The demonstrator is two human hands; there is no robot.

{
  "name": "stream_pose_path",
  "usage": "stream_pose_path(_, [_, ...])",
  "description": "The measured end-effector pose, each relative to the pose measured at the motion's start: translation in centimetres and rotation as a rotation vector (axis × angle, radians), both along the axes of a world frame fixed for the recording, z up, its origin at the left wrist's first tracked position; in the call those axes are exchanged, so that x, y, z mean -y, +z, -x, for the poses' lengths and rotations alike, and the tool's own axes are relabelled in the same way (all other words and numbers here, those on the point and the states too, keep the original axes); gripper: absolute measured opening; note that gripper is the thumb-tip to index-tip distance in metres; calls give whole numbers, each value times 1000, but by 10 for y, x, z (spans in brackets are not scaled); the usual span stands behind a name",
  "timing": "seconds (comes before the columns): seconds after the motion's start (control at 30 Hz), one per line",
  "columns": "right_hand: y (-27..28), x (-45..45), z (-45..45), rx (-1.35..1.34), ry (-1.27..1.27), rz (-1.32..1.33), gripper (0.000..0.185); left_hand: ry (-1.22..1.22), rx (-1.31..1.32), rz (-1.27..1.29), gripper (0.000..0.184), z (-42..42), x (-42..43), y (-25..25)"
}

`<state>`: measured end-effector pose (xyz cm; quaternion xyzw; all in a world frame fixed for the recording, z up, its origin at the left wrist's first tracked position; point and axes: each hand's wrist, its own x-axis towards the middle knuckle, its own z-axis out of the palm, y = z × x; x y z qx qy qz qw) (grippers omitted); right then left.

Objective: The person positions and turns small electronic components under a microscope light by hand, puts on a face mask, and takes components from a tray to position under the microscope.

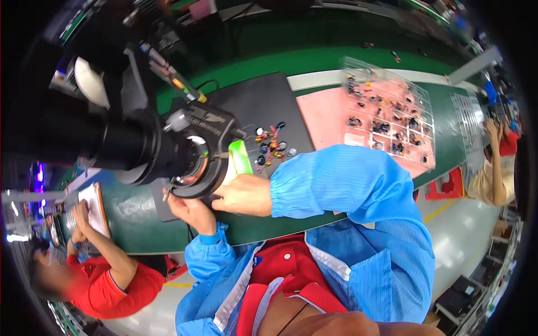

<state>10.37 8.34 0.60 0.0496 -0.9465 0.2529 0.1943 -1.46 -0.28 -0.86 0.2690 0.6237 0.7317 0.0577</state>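
A black microscope [199, 168] stands over the work mat, its round head covering part of both hands. My left hand [193, 214], with a blue band at the wrist, is under the lower edge of the microscope head, fingers bent together. What it holds is hidden. My right hand [245, 196] lies just to the right, palm down, fingers curled in under the head; anything between them is out of sight. Beyond it glows a bright green panel [240, 157]. A loose pile of small electronic parts with wires [273, 147] lies on the black mat [253, 98].
A clear compartment tray [423, 120] of small parts stands on a pink sheet [320, 119] at the right. Pens [174, 77] lie behind the microscope. One person [112, 280] sits at the left; another person's arm [496, 162] is at the far right.
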Motion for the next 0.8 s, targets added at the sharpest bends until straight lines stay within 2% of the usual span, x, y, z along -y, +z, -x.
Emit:
stream_pose_path(0.1, [1, -6, 0, 21, -12, 17, 12, -60, -138, 112, 19, -2, 6, 17])
stream_pose_path(0.17, [-7, -18, 9, -155, -23, 261, 10, -95, -173, 148, 26, 5, 14, 10])
stream_pose_path(0.23, [15, -39, 13, -144, 30, 370, 13, -186, -166, 162, 29, 0, 17, 15])
stream_pose_path(0.3, [42, -51, 5, 73, -134, 587, 15, -253, -234, 111, 25, -17, 16, 20])
stream_pose_path(0.33, [25, -53, 15, -174, -180, 580, 15, -270, -311, 168, 25, -16, 16, 17])
stream_pose_path(0.37, [8, -57, 24, -182, -195, 574, 15, -276, -389, 226, 25, -16, 16, 14])
stream_pose_path(0.43, [8, -62, 27, -90, -128, 777, 13, -269, -387, 240, 24, -19, 10, 14])
stream_pose_path(0.47, [8, -64, 27, -8, -190, 765, 19, -251, -381, 261, 24, -21, 7, 15])
stream_pose_path(0.57, [1, -66, 29, -13, -173, 807, 28, -173, -426, 306, 24, -20, 2, 15])
stream_pose_path(0.63, [3, -68, 30, -94, -173, 818, 27, -135, -434, 298, 23, -14, 2, 8])
stream_pose_path(0.7, [8, -70, 23, -3, -167, 899, 28, -97, -441, 289, 23, -13, 0, 9])
stream_pose_path(0.8, [14, -67, 19, -9, -192, 890, 30, -176, -334, 222, 24, -23, -5, 19])
